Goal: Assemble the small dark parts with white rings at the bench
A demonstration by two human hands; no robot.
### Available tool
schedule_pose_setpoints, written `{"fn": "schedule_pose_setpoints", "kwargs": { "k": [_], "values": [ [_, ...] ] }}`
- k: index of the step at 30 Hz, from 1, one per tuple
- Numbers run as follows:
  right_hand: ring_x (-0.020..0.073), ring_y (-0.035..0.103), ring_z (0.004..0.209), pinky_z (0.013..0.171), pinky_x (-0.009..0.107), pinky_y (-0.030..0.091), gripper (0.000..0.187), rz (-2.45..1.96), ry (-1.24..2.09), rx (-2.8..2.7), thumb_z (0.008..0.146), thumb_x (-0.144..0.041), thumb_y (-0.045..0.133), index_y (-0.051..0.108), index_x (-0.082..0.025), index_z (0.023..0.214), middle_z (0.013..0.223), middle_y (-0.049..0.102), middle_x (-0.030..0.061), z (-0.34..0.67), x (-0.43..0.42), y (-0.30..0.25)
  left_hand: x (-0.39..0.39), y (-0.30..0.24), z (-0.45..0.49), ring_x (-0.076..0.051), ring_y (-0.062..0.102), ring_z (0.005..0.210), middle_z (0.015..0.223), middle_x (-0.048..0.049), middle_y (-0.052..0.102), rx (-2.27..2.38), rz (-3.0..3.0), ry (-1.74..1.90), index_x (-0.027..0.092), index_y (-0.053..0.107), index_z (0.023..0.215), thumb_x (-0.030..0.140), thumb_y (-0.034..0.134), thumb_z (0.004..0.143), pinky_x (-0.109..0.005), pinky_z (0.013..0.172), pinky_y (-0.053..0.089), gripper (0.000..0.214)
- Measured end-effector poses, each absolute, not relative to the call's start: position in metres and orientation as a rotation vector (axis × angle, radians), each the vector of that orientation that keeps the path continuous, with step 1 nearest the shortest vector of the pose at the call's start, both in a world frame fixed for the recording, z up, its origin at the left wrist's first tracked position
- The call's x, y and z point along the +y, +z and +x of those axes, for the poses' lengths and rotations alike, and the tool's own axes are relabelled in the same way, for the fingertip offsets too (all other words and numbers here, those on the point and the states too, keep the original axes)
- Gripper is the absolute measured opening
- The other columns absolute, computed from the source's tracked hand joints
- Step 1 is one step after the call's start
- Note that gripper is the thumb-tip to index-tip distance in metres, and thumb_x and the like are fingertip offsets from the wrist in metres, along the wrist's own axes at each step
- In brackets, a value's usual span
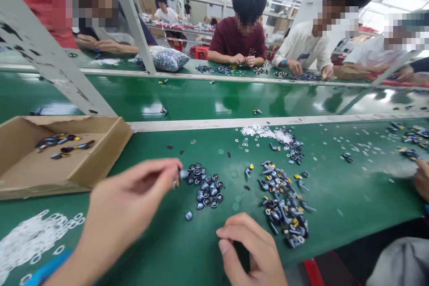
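Observation:
My left hand (130,205) pinches a small earbud part (177,180) between thumb and fingertips; it is dark and partly hidden by the fingers. Just beyond those fingertips lies a cluster of round, glossy dark caps (208,190), with one cap (188,215) apart from the others. My right hand (251,250) hovers low over the bench, fingers loosely curled, a gap between thumb and forefinger and nothing visible in it. To its upper right spreads a pile of dark earbud stems (284,201) with yellow tabs.
A cardboard box (100,143) with a few earbud parts stands at left. White rings lie in a heap (33,241) at lower left and another (264,132) at the back. Beyond a pale rail (201,124) runs a green belt (208,98). Several co-workers sit opposite; a co-worker's hand (421,181) shows at right.

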State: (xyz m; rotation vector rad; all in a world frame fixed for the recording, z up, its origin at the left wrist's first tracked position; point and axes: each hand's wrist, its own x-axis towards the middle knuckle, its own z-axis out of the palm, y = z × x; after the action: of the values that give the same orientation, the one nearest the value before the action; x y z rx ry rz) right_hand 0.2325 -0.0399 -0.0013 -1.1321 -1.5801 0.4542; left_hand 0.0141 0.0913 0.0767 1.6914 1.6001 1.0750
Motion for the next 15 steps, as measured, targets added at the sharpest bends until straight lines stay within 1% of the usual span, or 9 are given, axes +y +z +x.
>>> {"fn": "schedule_pose_setpoints", "kwargs": {
  "k": [1,2,4,5,7,9,11,13,15],
  "values": [
    [0.0151,0.079,0.083,0.074,0.021,0.065,0.034,-1.141,0.457,-1.592,0.094,0.001,0.064,0.074,-0.022,0.117,0.099,0.075,0.0031,0.235,-0.043,-0.005,0.109,0.084,0.017,-0.027,0.084,0.091,0.094,-0.0011,0.089,1.600,1.648,1.200,0.024,0.089,0.112,0.061,0.079,0.093,-0.039,0.099,0.069,0.042],
    [0.0151,0.079,0.084,0.075,0.021,0.065,0.035,-1.149,0.454,-1.603,0.095,0.001,0.064,0.073,-0.023,0.118,0.100,0.074,0.0031,0.236,-0.046,-0.008,0.125,0.089,0.019,-0.028,0.084,0.102,0.109,-0.0029,0.089,1.572,1.632,1.247,0.022,0.084,0.126,0.060,0.073,0.098,-0.044,0.107,0.067,0.049],
    [0.0146,0.079,0.085,0.077,0.021,0.065,0.037,-1.159,0.436,-1.631,0.095,0.001,0.064,0.072,-0.024,0.121,0.103,0.074,0.0030,0.240,-0.051,-0.010,0.142,0.089,0.022,-0.034,0.081,0.123,0.131,-0.0093,0.086,1.496,1.588,1.244,0.017,0.071,0.149,0.059,0.072,0.097,-0.054,0.117,0.061,0.066],
    [0.0140,0.078,0.085,0.078,0.021,0.065,0.038,-1.160,0.415,-1.642,0.095,0.002,0.063,0.071,-0.024,0.122,0.103,0.074,0.0027,0.242,-0.052,-0.008,0.143,0.085,0.021,-0.037,0.078,0.130,0.138,-0.0127,0.083,1.463,1.587,1.209,0.016,0.065,0.156,0.059,0.074,0.095,-0.057,0.118,0.061,0.075],
    [0.0133,0.077,0.087,0.080,0.020,0.064,0.037,-1.194,0.355,-1.644,0.097,0.001,0.062,0.070,-0.024,0.123,0.105,0.074,0.0022,0.247,-0.049,-0.001,0.131,0.071,0.019,-0.040,0.078,0.131,0.143,-0.0183,0.080,1.422,1.662,1.128,0.014,0.065,0.155,0.057,0.078,0.089,-0.058,0.112,0.065,0.080],
    [0.0143,0.076,0.090,0.083,0.022,0.063,0.030,-1.287,0.235,-1.640,0.102,-0.003,0.061,0.071,-0.024,0.120,0.105,0.074,0.0028,0.254,-0.038,0.008,0.107,0.055,0.016,-0.034,0.085,0.117,0.145,-0.0171,0.079,1.384,1.915,1.053,0.019,0.073,0.144,0.056,0.071,0.095,-0.048,0.100,0.072,0.061],
    [0.0198,0.076,0.095,0.087,0.029,0.064,0.021,-1.438,0.047,-1.636,0.106,-0.008,0.060,0.072,-0.021,0.117,0.107,0.075,0.0069,0.262,-0.018,0.014,0.080,0.042,0.014,-0.024,0.089,0.097,0.135,-0.0105,0.084,1.303,2.154,1.028,0.025,0.081,0.129,0.048,0.068,0.102,-0.031,0.087,0.074,0.038],
    [0.0304,0.074,0.101,0.087,0.043,0.064,0.019,-1.580,-0.109,-1.639,0.107,-0.013,0.059,0.074,-0.017,0.117,0.112,0.075,0.0149,0.270,0.007,0.014,0.058,0.032,0.013,-0.018,0.089,0.096,0.124,-0.0049,0.088,1.211,2.294,1.048,0.029,0.082,0.123,0.040,0.068,0.104,-0.019,0.087,0.069,0.026],
    [0.0368,0.072,0.095,0.081,0.051,0.063,0.023,-1.655,-0.127,-1.643,0.105,-0.010,0.055,0.077,-0.014,0.109,0.105,0.075,0.0195,0.277,0.029,0.010,0.042,0.023,0.013,-0.016,0.088,0.102,0.119,-0.0020,0.090,1.150,2.344,1.072,0.030,0.081,0.122,0.035,0.068,0.104,-0.014,0.095,0.064,0.023]
  ]
}}
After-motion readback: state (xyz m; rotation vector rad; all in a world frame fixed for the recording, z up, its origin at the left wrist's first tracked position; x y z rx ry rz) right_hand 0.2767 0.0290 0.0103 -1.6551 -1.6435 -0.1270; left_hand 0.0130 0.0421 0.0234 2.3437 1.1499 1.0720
